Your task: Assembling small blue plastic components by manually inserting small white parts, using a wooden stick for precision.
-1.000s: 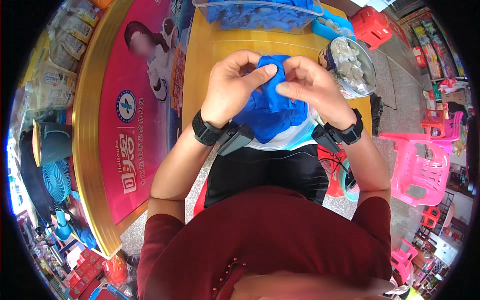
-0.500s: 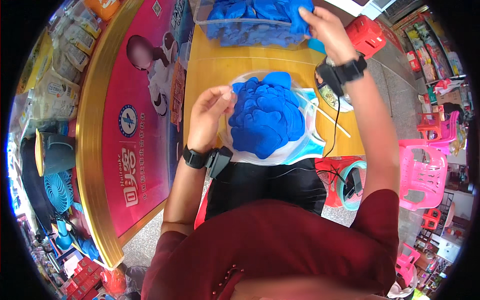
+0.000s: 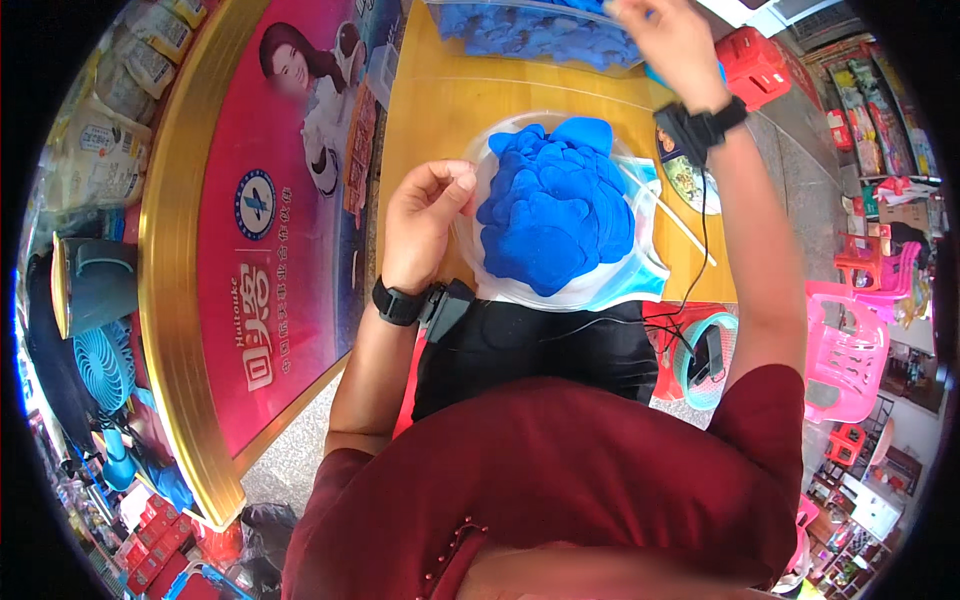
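Observation:
A heap of thin, rounded, petal-like blue pieces (image 3: 558, 205) sits layered in a clear round bowl (image 3: 468, 228) at the table's near edge. Beside the bowl's left rim is my left hand (image 3: 420, 222), thumb and forefinger pinched together; whatever may be between them is too small to make out. At the far right corner of a clear plastic bin (image 3: 530, 52) full of more blue pieces is my right hand (image 3: 672, 48). Its fingers are smeared by motion and partly cut off by the picture's upper edge, so their grip does not show.
A pale stick (image 3: 684, 232) lies right of the bowl on the yellow wooden table (image 3: 430, 110). A black cable (image 3: 700, 255) hangs from my right wrist device. A pink advertising counter (image 3: 270, 230) stands at left; a red container (image 3: 752, 68) and pink plastic chair (image 3: 845, 350) are at right.
My right hand has moved farther up at the bin's corner; the blue piece seen at its fingers no longer shows clearly. My left hand stays pinched by the bowl. The whole view has shifted slightly.

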Demonstrator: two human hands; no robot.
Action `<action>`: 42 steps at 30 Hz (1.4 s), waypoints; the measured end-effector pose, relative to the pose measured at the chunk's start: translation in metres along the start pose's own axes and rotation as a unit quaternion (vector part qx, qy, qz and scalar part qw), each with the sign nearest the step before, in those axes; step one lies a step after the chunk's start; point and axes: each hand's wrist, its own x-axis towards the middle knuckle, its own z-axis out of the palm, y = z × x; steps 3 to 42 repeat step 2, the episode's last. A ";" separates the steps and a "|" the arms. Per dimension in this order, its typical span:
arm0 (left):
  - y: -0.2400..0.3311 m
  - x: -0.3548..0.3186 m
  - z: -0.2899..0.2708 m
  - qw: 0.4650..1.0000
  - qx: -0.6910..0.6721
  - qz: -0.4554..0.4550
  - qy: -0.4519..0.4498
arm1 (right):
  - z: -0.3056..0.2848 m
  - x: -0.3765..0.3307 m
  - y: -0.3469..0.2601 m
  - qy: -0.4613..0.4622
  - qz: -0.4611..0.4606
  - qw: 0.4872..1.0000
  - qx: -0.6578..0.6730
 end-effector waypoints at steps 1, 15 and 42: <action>-0.001 -0.001 -0.001 1.000 0.008 0.000 -0.008 | 0.003 -0.013 0.000 -0.094 -0.025 0.993 0.061; -0.001 0.000 -0.001 1.000 0.017 -0.005 -0.012 | 0.004 -0.016 -0.001 -0.098 -0.023 0.993 0.062; -0.001 0.000 -0.001 1.000 0.017 -0.005 -0.012 | 0.004 -0.016 -0.001 -0.098 -0.023 0.993 0.062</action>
